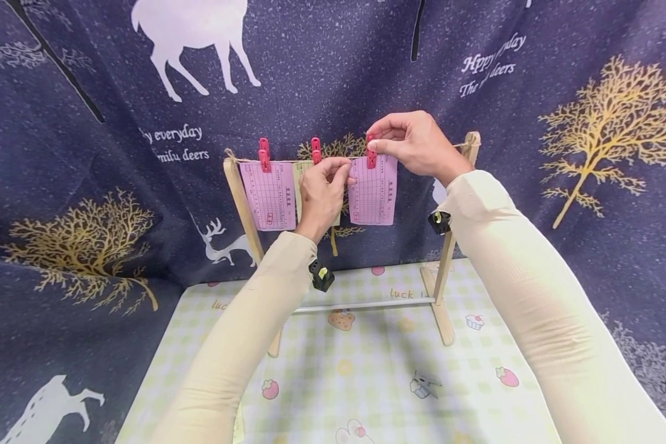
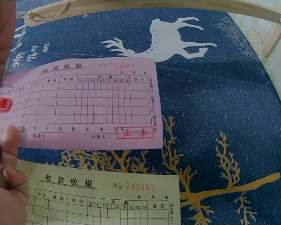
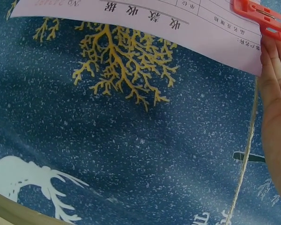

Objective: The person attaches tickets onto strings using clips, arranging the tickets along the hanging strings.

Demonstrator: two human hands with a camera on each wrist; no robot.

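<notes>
Along a twine line [image 3: 246, 154], red clothespins hold paper receipt slips. My right hand [image 1: 424, 145] pinches a red clothespin [image 1: 372, 161] at the top of the right pink receipt slip [image 1: 374, 197]. My left hand [image 1: 323, 194] has its fingertips on that slip's upper left edge and pinches it. In the left wrist view, the pink slip [image 2: 84, 103] hangs apart from the yellow-green slip [image 2: 103, 201]. The yellow-green slip, under the middle clothespin [image 1: 316, 150], is partly hidden by my left hand. Another pink slip [image 1: 269, 200] hangs at left from its clothespin [image 1: 264, 157].
A wooden stand carries the line between its left post [image 1: 243, 206] and right post [image 1: 448, 259]. A white crossbar [image 1: 366, 304] joins the posts low down. The stand rests on a checked tablecloth [image 1: 366, 364], with a dark blue deer-print curtain [image 1: 333, 74] behind.
</notes>
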